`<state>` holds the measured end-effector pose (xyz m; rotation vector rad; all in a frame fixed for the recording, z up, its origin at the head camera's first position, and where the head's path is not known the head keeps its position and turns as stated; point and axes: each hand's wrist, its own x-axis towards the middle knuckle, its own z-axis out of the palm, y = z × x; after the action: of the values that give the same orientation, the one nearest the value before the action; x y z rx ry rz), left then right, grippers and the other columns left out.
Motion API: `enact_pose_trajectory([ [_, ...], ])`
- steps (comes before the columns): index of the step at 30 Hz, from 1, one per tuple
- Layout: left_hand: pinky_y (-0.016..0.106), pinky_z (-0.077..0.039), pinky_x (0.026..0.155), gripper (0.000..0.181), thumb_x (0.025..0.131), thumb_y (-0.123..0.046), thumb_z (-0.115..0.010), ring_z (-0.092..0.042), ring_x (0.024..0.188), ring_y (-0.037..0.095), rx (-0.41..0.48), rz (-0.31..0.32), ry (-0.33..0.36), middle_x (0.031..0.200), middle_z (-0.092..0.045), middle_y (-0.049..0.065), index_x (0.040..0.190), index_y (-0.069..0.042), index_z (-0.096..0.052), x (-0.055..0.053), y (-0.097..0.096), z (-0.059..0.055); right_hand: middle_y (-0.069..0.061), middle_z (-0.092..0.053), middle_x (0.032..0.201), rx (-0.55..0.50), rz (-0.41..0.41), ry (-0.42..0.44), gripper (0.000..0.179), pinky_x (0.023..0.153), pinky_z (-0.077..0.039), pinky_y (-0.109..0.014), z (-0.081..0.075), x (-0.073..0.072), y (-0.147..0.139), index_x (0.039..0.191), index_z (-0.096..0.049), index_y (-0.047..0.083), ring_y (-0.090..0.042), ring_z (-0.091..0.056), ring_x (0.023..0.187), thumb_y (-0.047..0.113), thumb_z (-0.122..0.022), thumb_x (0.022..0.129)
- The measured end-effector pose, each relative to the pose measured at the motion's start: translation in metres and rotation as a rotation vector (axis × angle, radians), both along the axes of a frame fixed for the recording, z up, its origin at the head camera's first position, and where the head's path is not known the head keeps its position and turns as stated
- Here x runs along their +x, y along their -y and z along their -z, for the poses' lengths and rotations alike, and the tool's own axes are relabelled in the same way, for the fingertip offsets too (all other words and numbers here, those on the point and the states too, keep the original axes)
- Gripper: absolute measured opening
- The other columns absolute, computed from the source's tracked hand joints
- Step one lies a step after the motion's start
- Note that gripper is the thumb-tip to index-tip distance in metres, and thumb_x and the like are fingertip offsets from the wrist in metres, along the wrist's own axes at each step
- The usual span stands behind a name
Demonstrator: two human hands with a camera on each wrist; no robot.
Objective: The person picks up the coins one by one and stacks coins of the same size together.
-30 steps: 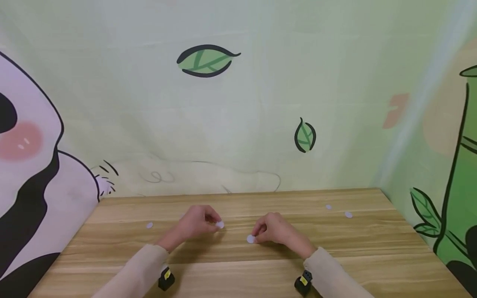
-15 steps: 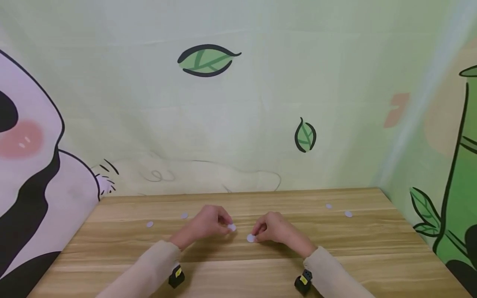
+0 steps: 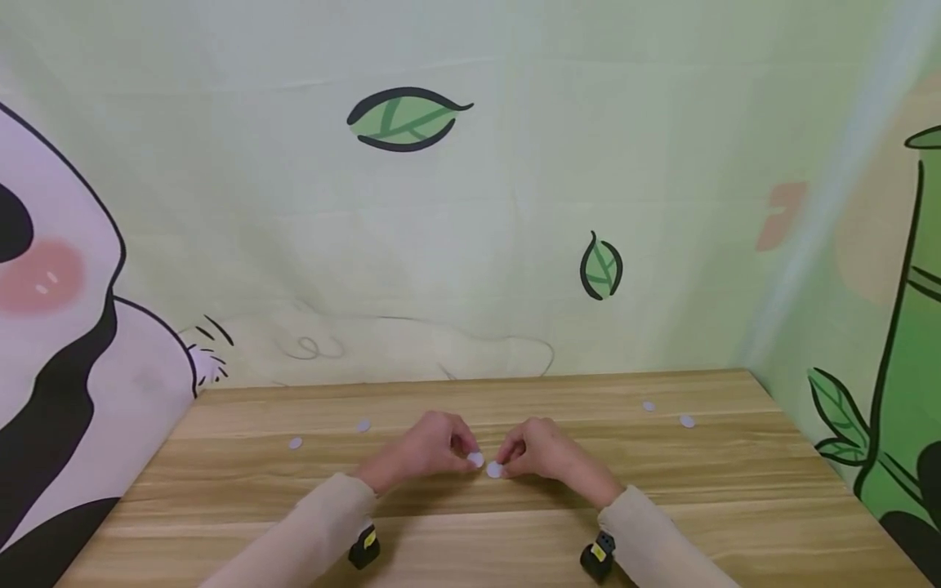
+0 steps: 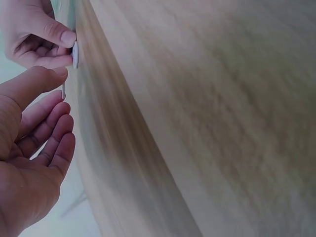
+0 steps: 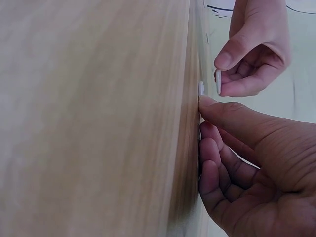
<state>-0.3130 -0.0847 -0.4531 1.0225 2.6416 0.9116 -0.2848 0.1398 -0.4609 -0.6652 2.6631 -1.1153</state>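
My left hand (image 3: 434, 445) pinches a small round white disc (image 3: 475, 460) between thumb and fingers. In the left wrist view this disc (image 4: 63, 90) appears edge-on, held above the table. Close on its right, my right hand (image 3: 544, 451) holds a second white disc (image 3: 495, 469) by thumb and finger, low at the tabletop. The right wrist view has that disc (image 5: 201, 89) edge-on past the thumb (image 5: 210, 101); whether it touches the wood I cannot tell. A narrow gap separates the two discs.
Two more white discs lie at left, one disc (image 3: 296, 443) nearer the edge and another disc (image 3: 363, 425) further in. At the right lie a disc (image 3: 648, 406) and a disc (image 3: 687, 421). Behind the wooden table (image 3: 470, 547) hangs a printed cloth (image 3: 500, 204).
My left hand has moved right with its disc, up close to the right hand's disc. A disc at left, earlier hidden behind it, has come into sight. The right hand has stayed put.
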Motion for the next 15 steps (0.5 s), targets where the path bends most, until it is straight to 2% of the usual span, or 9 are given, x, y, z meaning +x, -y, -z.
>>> enact_pose_trajectory([
  [7, 0.023, -0.051, 0.071, 0.011, 0.082, -0.013, -0.085, -0.060, 0.078, 0.008, -0.021, 0.024, 0.022, 0.085, -0.070, -0.002, 0.087, -0.008, -0.076, 0.002, -0.005, 0.002, 0.004, -0.068, 0.072, 0.001, 0.004, 0.022, 0.008, 0.058, -0.045, -0.020, -0.003, 0.002, 0.001, 0.084, -0.077, 0.007, -0.005, -0.055, 0.065, 0.003, -0.084, 0.081],
  [15, 0.021, -0.049, 0.066, 0.011, 0.081, -0.009, -0.085, -0.057, 0.072, 0.004, -0.024, 0.037, 0.052, 0.078, -0.070, -0.004, 0.087, -0.008, -0.076, 0.001, -0.012, 0.005, 0.003, -0.072, 0.074, 0.017, -0.032, -0.030, 0.008, 0.063, -0.048, -0.020, -0.002, 0.001, -0.002, 0.079, -0.077, 0.006, -0.004, -0.057, 0.067, 0.005, -0.084, 0.082],
])
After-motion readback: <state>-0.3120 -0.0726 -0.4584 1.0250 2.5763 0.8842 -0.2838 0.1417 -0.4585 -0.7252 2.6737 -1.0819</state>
